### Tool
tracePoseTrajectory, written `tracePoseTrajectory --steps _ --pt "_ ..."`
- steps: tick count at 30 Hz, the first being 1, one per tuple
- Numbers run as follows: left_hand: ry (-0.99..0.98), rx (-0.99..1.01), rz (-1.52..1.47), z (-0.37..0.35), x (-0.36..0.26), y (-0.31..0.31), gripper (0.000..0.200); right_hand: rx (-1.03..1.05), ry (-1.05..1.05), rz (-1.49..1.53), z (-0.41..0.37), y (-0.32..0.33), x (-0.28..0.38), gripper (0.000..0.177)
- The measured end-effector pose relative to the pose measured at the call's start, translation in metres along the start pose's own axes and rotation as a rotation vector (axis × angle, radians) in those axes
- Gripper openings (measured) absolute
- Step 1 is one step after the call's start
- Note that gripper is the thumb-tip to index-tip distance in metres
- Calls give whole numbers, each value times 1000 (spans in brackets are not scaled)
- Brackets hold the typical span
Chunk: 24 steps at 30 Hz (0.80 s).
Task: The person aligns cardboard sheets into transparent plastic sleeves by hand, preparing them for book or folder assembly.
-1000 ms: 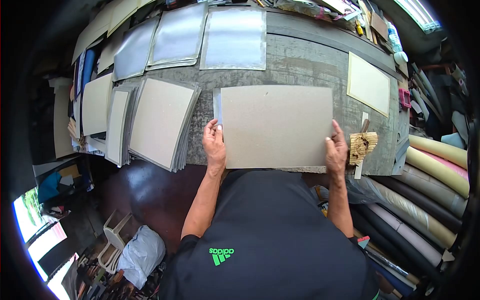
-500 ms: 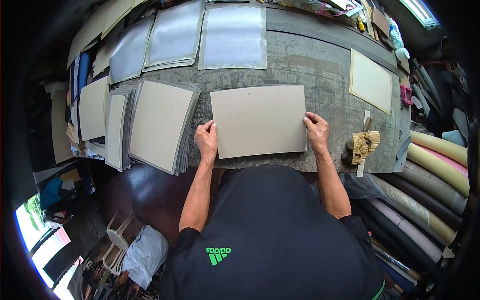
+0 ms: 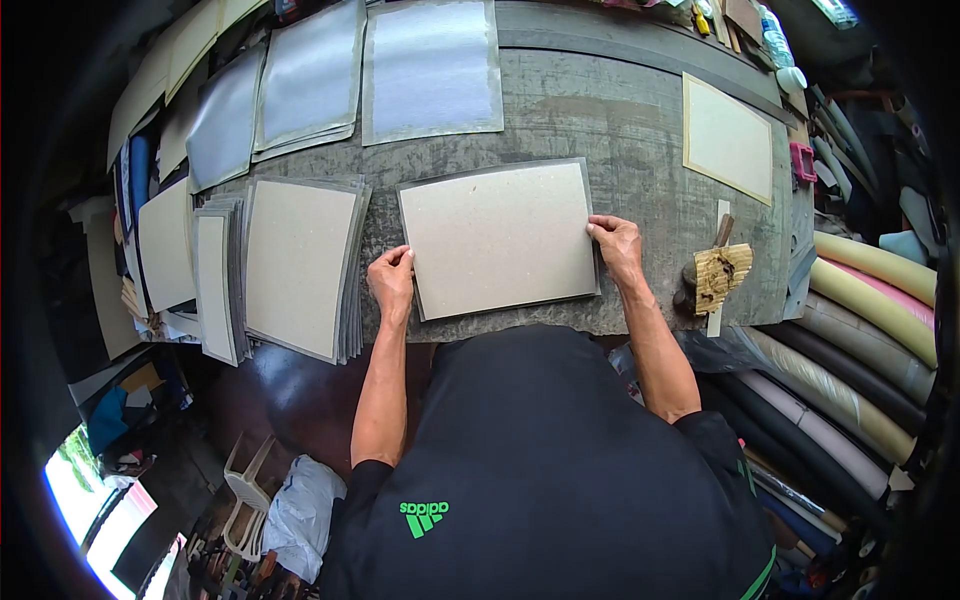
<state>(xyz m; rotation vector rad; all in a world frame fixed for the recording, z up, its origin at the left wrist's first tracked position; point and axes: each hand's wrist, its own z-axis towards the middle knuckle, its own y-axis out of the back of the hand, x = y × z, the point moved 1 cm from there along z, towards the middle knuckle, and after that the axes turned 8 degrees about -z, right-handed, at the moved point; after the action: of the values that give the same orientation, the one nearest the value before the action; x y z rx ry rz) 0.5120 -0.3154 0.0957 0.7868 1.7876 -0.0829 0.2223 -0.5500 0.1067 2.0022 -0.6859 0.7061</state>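
Grey-beige board on the near-middle of the worktable, just right of the board stack. The left hand has its fingertips pinched on the left edge, the right hand likewise on the right edge. Half a second ago the board hid most of the dark sheet underneath; now a thin dark border shows around it, so I'd guess the lining-up is nearly there.
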Motion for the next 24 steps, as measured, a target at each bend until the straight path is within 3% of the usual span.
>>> tracePoseTrajectory --steps 24 --pt "-18 -30 103 2 -3 -6 16 -23 1 -157 5 1 3 24"
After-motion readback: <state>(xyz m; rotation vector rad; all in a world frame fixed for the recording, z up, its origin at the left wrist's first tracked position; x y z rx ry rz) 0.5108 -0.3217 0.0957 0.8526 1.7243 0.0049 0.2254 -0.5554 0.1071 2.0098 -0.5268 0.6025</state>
